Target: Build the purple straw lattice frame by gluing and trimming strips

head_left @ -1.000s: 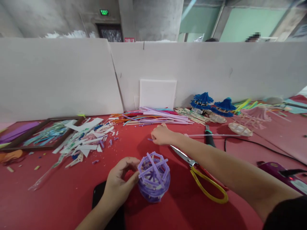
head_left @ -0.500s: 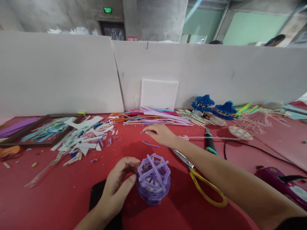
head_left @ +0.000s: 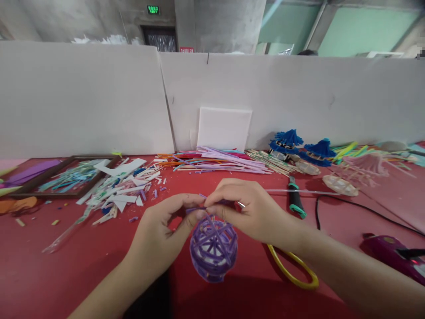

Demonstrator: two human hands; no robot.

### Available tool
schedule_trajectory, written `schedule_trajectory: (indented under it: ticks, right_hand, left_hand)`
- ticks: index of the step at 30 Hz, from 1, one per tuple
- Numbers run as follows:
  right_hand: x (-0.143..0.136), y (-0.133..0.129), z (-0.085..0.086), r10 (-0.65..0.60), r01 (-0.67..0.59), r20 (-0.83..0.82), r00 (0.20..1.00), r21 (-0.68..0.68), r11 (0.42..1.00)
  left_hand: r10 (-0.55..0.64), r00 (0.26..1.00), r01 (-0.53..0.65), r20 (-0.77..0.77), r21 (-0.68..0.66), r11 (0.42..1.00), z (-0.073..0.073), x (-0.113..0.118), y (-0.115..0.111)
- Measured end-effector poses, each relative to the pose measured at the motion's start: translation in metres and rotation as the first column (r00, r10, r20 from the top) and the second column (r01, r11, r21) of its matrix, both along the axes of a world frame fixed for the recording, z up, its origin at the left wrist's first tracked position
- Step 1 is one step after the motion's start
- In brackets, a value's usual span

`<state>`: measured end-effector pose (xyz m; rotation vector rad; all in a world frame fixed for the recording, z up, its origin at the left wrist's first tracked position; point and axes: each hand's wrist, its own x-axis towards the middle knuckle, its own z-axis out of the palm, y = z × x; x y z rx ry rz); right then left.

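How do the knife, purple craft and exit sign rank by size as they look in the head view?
Largest to smallest:
1. purple craft
2. knife
3. exit sign, though it is farthest away, so its true rank is unsure

L hand (head_left: 161, 226), R hand (head_left: 250, 210), L forearm (head_left: 108, 283) & R forearm (head_left: 335, 261) were all bare, slimmer at far end, wider nr near edge. Faint dark mark (head_left: 187, 195) on L hand, too small to ID.
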<state>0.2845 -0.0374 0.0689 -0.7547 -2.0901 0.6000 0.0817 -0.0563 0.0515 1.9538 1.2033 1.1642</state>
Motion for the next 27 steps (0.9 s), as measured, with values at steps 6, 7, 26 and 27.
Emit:
schedule_trajectory:
  ticks: [6,7,26,27]
  right_hand:
    - [0.004,-0.015,-0.003,-0.137,0.137,0.032,0.99,0.02,0.99]
    - [0.007,-0.017,-0.005,-0.146,0.144,0.035,0.989,0.044,0.989]
    - [0.033,-0.047,-0.048,-0.094,0.083,0.027,0.995,0.275,0.958]
    - [0.034,-0.049,-0.049,-0.079,0.064,0.043,0.996,0.281,0.958]
  left_hand:
    - [0.088,0.993,-0.078,-0.079,0.119,0.99,0.007,0.003,0.005]
    - [0.085,0.992,-0.074,-0.095,0.12,0.99,0.007,0.001,0.006]
    - [-0.16,0.969,0.184,-0.189,0.12,0.975,-0.021,-0.021,0.02]
    - [-0.158,0.968,0.184,-0.196,0.12,0.976,-0.022,-0.021,0.02]
